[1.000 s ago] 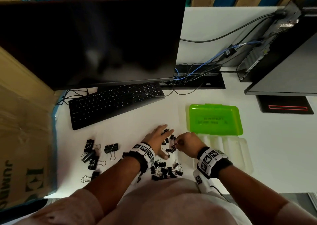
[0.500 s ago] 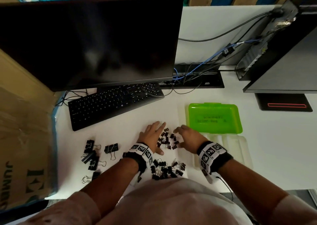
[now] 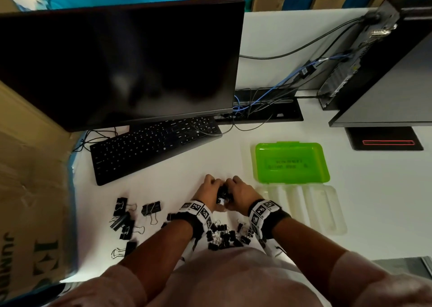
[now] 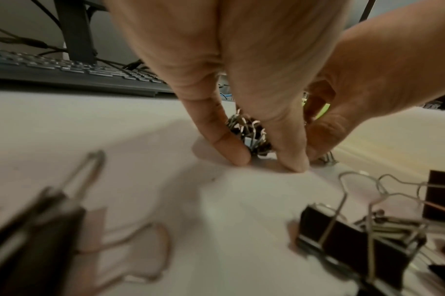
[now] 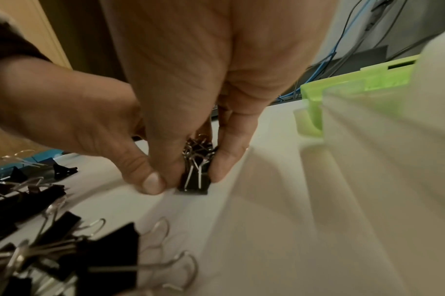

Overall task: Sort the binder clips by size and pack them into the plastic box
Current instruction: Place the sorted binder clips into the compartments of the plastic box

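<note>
Sorting looks roughly done, packing hardly begun, as I judge it. Both hands are cupped together over a bunch of small clips (image 3: 224, 193) on the desk (image 3: 374, 201): my left hand (image 3: 208, 189) has its fingers curled down round the near side of the bunch, fingertips (image 4: 235, 153) on the desk, and my right hand (image 3: 240, 193) curls round the other side, thumb and fingers pinching the clips between them. So each hand is closed on the same bunch, which sits just left of the box.

The box (image 3: 306, 207) lies open with its clear ribbed tray towards me and its green lid (image 3: 292, 163) folded back beyond. I can see no clips in the tray yet. A second heap of small clips (image 3: 224, 236) lies between my wrists, close to my body. The big clips (image 3: 131, 217) are gathered well apart, to the left. All three lots are still to go in.

The desk is white and smooth. A keyboard (image 3: 152, 147) sits beyond my hands under a dark monitor (image 3: 121, 58). Cables (image 3: 275, 91) run along the back to a black computer case (image 3: 364, 56) on the right. A cardboard carton (image 3: 28, 178) stands at the left edge.
</note>
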`<action>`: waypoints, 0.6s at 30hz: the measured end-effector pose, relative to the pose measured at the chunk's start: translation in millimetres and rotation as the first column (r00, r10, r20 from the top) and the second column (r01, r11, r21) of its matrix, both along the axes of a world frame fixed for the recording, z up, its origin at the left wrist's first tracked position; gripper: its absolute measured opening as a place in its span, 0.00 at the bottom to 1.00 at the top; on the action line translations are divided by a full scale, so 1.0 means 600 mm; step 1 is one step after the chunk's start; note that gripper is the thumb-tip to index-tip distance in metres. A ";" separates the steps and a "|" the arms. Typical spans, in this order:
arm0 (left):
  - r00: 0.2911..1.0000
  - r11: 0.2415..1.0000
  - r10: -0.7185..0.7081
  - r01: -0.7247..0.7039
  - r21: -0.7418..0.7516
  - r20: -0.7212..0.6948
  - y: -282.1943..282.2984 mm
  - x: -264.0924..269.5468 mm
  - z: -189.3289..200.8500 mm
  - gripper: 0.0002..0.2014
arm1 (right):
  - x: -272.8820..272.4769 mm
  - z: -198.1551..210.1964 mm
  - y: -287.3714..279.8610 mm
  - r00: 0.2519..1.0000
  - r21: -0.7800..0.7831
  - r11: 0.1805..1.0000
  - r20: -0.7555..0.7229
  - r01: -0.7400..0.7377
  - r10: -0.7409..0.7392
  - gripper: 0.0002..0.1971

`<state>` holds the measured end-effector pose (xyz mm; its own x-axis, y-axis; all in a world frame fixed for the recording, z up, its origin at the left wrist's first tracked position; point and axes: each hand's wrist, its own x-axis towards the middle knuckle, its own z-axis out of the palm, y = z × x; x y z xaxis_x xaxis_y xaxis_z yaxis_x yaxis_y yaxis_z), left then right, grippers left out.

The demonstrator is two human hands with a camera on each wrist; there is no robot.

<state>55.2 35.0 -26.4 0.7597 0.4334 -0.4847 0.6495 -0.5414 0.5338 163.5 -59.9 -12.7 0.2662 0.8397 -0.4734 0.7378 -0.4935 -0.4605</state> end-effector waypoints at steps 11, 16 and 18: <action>0.995 0.999 0.044 -0.043 -0.009 0.094 0.012 -0.013 0.011 0.13 | 0.026 0.039 -0.005 0.998 -0.005 0.998 -0.011 0.069 -0.069 0.14; 0.988 0.998 0.033 -0.041 0.046 0.150 0.017 -0.017 0.013 0.09 | 0.061 0.093 -0.052 0.941 0.081 0.946 -0.163 0.313 -0.297 0.11; 0.987 0.998 0.030 -0.039 0.053 0.158 0.017 -0.016 0.014 0.08 | 0.075 0.107 -0.081 0.889 0.097 0.898 -0.221 0.429 -0.400 0.10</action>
<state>45.6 45.1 -17.9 0.8087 0.4834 -0.3351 0.5787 -0.5520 0.6004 208.3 -108.4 51.4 0.5209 0.7332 -0.4371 0.3711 -0.6557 -0.6575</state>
